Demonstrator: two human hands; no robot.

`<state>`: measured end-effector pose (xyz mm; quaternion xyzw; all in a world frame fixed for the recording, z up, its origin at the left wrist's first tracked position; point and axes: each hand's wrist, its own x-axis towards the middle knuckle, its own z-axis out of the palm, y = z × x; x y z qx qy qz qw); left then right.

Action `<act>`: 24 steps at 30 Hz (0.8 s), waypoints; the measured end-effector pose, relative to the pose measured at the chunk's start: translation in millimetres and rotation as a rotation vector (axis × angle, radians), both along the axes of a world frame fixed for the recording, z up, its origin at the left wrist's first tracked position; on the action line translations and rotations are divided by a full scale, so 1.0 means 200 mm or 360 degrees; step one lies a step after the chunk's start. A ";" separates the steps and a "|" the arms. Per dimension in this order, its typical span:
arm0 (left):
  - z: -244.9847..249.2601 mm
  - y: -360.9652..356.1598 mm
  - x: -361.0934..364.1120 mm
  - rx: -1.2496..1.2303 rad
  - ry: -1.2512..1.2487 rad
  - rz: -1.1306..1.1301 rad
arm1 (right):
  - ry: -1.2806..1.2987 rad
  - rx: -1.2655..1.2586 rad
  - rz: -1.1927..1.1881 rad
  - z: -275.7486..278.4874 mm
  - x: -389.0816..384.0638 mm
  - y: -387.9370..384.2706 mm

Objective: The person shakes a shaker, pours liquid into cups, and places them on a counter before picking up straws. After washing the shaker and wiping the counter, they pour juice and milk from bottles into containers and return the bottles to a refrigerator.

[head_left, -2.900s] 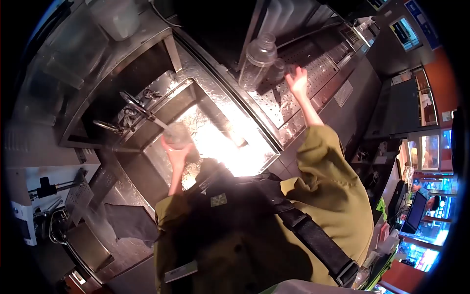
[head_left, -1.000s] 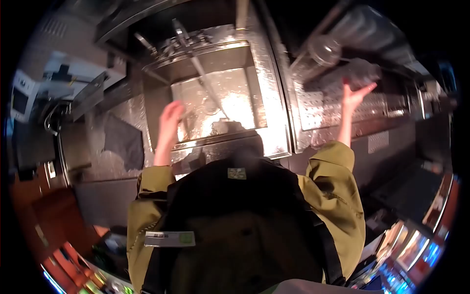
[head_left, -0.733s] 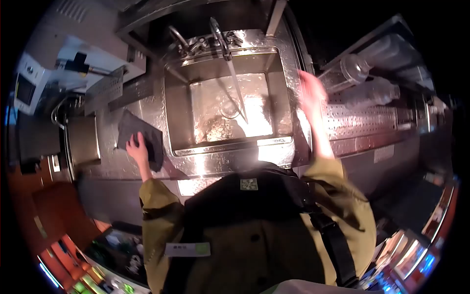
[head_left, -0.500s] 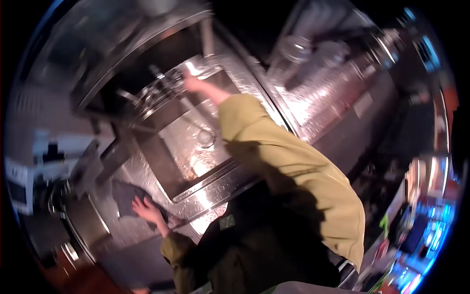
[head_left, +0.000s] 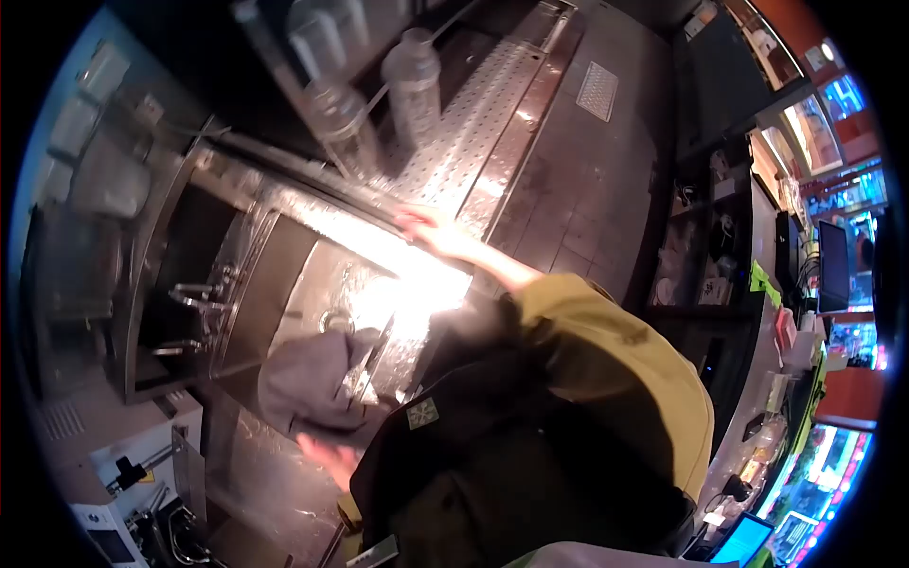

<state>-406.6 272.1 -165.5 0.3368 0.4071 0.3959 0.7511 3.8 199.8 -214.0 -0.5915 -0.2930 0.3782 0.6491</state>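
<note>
My left hand [head_left: 329, 458] is at the lower edge of a bunched grey cloth [head_left: 308, 383]. Motion blurs its fingers, so whether they pinch the cloth cannot be made out. The cloth bulges over the near left corner of the steel sink [head_left: 295, 284] and hides part of its rim. Beyond the sink's right side, my right hand [head_left: 431, 230] reaches across the brightly lit steel ledge, fingers stretched out and a little blurred. Nothing shows in that hand. Metal taps [head_left: 204, 298] stand at the back of the sink, and a round drain [head_left: 335, 320] shows in the basin.
Clear bottle-like containers [head_left: 413, 80] stand beside a perforated steel drainboard [head_left: 473, 114] past my right hand. A white appliance [head_left: 109, 530] is at the lower left. To the right are tiled floor [head_left: 568, 204], shelves and a counter with lit screens [head_left: 741, 541].
The view has turned to the right. My right hand has left the taps for the right ledge. The grey cloth has moved from the left counter over the sink corner, my left hand staying by it.
</note>
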 end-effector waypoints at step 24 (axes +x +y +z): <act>-0.51 -0.67 4.22 0.2440 0.1725 -0.1016 | 0.0062 -0.0606 -0.1076 -0.41 1.56 -1.94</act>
